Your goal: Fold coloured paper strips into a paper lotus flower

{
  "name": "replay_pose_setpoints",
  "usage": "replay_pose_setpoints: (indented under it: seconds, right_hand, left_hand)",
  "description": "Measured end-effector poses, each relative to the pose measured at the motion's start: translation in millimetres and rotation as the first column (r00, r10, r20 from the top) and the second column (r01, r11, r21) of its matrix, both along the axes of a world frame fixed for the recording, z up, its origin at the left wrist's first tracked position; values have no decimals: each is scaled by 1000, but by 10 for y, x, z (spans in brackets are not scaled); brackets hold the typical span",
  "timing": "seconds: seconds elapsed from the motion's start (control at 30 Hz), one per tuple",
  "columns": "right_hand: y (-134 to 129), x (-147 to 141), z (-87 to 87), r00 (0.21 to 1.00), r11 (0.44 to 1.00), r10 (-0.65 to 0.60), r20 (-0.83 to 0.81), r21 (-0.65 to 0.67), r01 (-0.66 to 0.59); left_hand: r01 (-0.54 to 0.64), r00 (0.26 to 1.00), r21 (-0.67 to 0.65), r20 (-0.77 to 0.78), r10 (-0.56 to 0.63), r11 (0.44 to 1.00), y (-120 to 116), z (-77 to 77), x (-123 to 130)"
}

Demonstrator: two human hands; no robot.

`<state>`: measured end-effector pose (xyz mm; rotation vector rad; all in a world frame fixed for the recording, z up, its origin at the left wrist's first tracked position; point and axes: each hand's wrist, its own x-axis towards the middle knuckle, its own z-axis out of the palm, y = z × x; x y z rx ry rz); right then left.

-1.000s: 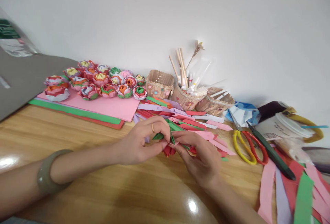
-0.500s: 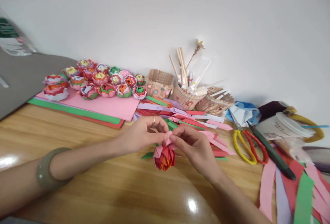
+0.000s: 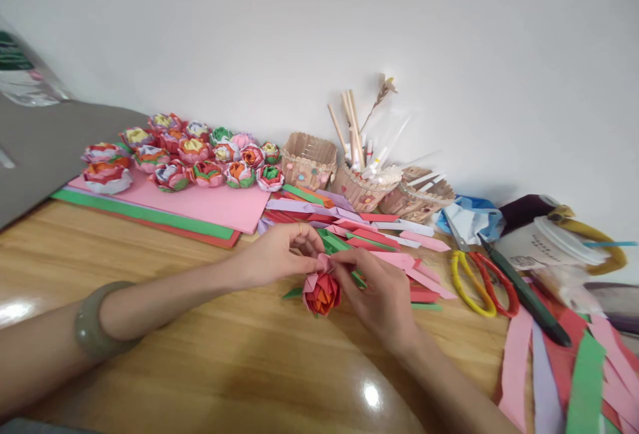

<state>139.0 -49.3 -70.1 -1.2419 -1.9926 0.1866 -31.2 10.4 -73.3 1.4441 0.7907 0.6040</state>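
Note:
A folded paper flower [image 3: 322,293], orange and red inside with pink outer petals, hangs between my two hands over the wooden table [image 3: 249,367]. My left hand [image 3: 279,253] pinches the pink paper at its top, thumb and index finger pressed together. From the other side, my right hand [image 3: 377,291] has its thumb and fingers closed on the same pink part; the fingertips partly hide it. A green paper tip [image 3: 293,293] sticks out at the flower's left. Folded paper strips [image 3: 394,227] in several colours lie just behind my hands.
Several finished paper flowers [image 3: 194,150] stand on coloured sheets [image 3: 229,208] at the back left. Three craft baskets [image 3: 308,161] line the wall. To the right lie scissors [image 3: 472,281], a dark green pen-like tool [image 3: 529,297], a lidded cup [image 3: 544,244] and loose paper strips [image 3: 589,381].
The flower has risen slightly and turned, showing more of its orange centre. My right hand has shifted, its fingers drawn closer together.

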Motion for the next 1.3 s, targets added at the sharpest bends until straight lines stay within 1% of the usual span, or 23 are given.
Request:
replay_pose_setpoints:
  seconds: [0.07,0.1,0.13,0.17,0.2,0.23,0.27,0.33,0.4,0.43,0.5,0.67,0.7,0.73,0.83,0.87,0.9,1.0,1.07,1.13,1.2,1.23,1.3]
  right_hand:
    - [30,4,43,988,982,-16,-154,-189,-14]
    - [48,9,66,969,949,-35,-246,-312,-44]
    - [69,18,86,941,897,-64,-331,-433,-92]
    - [90,29,100,911,831,-97,-401,-536,-148]
    - [110,43,109,885,766,-125,-448,-611,-201]
    - [129,59,112,868,711,-141,-475,-659,-245]
    - [145,75,111,862,671,-144,-486,-688,-276]
    - [165,99,101,864,630,-132,-486,-714,-305]
    - [168,107,91,868,612,-123,-481,-725,-315]
    - [163,103,89,870,613,-122,-478,-725,-313]
    - [144,82,91,876,640,-123,-466,-712,-289]
    - [97,22,114,927,781,-98,-361,-606,-153]
    - [96,20,113,935,791,-89,-344,-595,-144]
    - [98,23,109,938,787,-80,-336,-599,-147]
    - [110,38,85,934,732,-71,-349,-655,-190]
    - [110,40,81,933,726,-74,-353,-660,-192]
    - [106,39,81,934,736,-79,-349,-653,-181]
    - [72,19,106,951,827,-75,-300,-552,-109]
    - [44,7,126,959,881,-41,-281,-464,-98]
    - [24,7,130,958,922,-1,-287,-370,-110]
    - [18,18,115,962,960,23,-273,-263,-97]
    - [20,25,103,967,976,27,-252,-202,-80]
    - [29,39,80,981,995,43,-191,-82,-59]
  left_hand:
    - [74,997,-50,4,-74,996,50,-9,1]
    - [92,996,-64,0,-92,994,69,-10,2]
    - [93,996,-75,-2,-93,993,84,-9,2]
    - [81,997,-85,-4,-82,993,94,-8,1]
    - [70,997,-94,-8,-71,993,100,-7,-1]
    - [68,998,-103,-11,-69,992,103,-8,-3]
    - [71,997,-113,-12,-73,991,105,-11,-6]
    - [85,996,-133,-15,-88,987,104,-16,-13]
    - [90,996,-151,-13,-93,984,99,-19,-18]
    - [85,996,-157,-5,-87,984,96,-18,-20]
    - [77,997,-175,12,-76,982,89,-12,-21]
    - [11,1000,-189,-1,-11,982,74,1,-17]
    - [1,1000,-171,-9,-3,985,67,1,-14]
    - [-6,1000,-147,-19,4,989,56,0,-10]
    - [-40,997,-43,-65,37,998,4,-2,6]
    - [-54,995,-6,-86,53,999,-16,-1,11]
    - [-68,992,28,-107,70,997,-35,1,15]
    - [-91,988,85,-119,101,992,-63,17,14]
    - [-78,995,22,-55,80,997,-53,35,3]
    - [-67,997,-117,27,71,991,-27,53,-8]
    - [-63,993,-262,76,86,963,0,61,-12]
    - [-46,993,-308,91,77,950,10,59,-11]
    - [-29,994,-316,95,62,948,20,45,-4]
